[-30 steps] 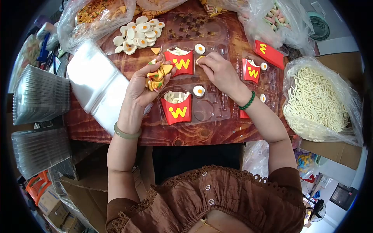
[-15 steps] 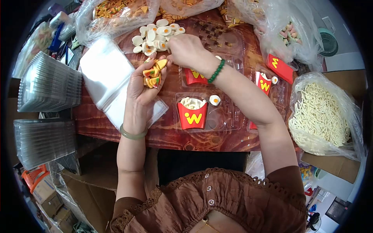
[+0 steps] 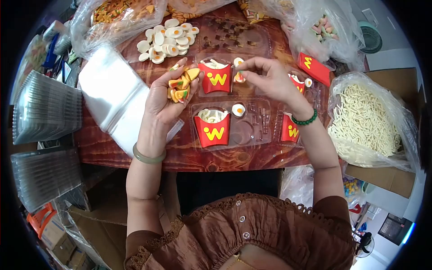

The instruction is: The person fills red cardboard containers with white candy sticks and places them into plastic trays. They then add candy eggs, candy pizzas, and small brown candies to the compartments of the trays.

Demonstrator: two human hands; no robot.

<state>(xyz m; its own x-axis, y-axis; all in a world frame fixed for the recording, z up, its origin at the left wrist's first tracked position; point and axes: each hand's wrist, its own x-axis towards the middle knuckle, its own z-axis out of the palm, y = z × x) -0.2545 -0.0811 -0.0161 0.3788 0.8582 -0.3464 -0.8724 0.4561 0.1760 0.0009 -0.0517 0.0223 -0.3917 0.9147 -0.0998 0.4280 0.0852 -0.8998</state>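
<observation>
Wedges (image 3: 183,85) sit cupped in the left hand (image 3: 162,100), seemingly for easy picking; the right hand (image 3: 272,82) pinches one slice (image 3: 239,78) at the upper tray (image 3: 247,89), beside an egg (image 3: 238,62).

Bright light covers the tabletop (image 3: 261,158), with white glare washing out the plastic sheets (image 3: 105,90) toward ten o'clock. The centre looks fairly sharp; wide-lens distortion bends the rim, and the corners go black.
</observation>
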